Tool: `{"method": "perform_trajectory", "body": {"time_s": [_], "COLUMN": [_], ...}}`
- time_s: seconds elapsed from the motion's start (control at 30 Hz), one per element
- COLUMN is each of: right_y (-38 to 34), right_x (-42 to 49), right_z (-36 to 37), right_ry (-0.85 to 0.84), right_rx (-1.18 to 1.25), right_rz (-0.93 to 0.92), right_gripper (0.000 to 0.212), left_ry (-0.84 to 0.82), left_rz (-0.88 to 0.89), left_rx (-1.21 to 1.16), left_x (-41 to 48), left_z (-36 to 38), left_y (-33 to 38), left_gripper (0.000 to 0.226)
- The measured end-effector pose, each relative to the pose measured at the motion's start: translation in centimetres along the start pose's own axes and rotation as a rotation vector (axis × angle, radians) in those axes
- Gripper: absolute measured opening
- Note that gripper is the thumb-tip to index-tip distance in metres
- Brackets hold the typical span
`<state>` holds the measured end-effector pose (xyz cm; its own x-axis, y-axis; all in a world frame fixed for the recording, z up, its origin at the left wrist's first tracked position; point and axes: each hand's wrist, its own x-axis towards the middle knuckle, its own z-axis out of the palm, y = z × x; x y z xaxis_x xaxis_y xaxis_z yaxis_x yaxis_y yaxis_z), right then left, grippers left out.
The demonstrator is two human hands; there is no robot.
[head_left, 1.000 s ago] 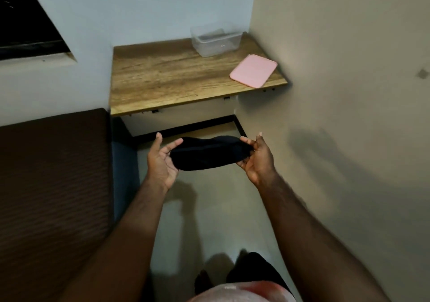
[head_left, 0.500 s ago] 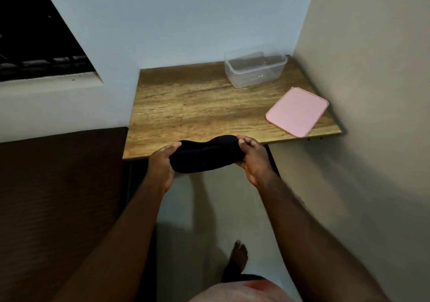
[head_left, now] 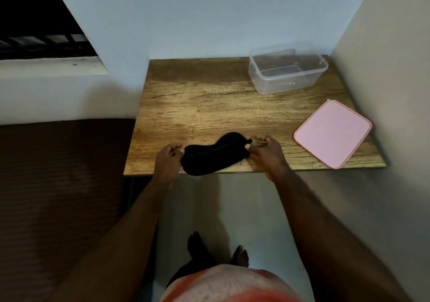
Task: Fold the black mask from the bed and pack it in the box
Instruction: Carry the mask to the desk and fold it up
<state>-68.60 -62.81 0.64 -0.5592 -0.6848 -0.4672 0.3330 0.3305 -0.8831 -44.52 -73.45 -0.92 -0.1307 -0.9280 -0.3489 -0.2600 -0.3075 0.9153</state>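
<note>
The black mask (head_left: 215, 154) is laid lengthwise at the near edge of the wooden table (head_left: 209, 106), pinched at one end by the left hand (head_left: 168, 162) and at the other by the right hand (head_left: 265, 152). The folding step appears to be in hand; one end would next be brought over the other. The clear box (head_left: 287, 70) is seen open at the table's far right corner, the pink lid (head_left: 332, 134) at its right edge

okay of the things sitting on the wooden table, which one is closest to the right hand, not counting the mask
The pink lid. It lies flat near the table's front right corner, just beyond the right hand; the clear box sits farther back by the wall.
</note>
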Motion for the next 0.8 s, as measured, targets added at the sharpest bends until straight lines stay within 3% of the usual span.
{"method": "perform_trajectory", "body": {"time_s": [0.2, 0.4, 0.8], "right_y": [0.4, 1.0, 0.9], "right_x": [1.2, 3.0, 3.4], "right_z": [0.2, 1.1, 1.5], "right_ry": [-0.019, 0.135, 0.298], "right_rx": [-0.177, -0.23, -0.157], "right_rz": [-0.087, -0.113, -0.095], "right_gripper": [0.044, 0.005, 0.012], "left_ry": [-0.05, -0.082, -0.02], "left_rz": [0.144, 0.315, 0.56], "left_rx": [0.188, 0.343, 0.36], "left_x": [1.9, 4.7, 6.3], "left_z": [0.0, 0.6, 0.6], "left_y": [-0.5, 0.2, -0.8], "left_gripper": [0.015, 0.016, 0.012]}}
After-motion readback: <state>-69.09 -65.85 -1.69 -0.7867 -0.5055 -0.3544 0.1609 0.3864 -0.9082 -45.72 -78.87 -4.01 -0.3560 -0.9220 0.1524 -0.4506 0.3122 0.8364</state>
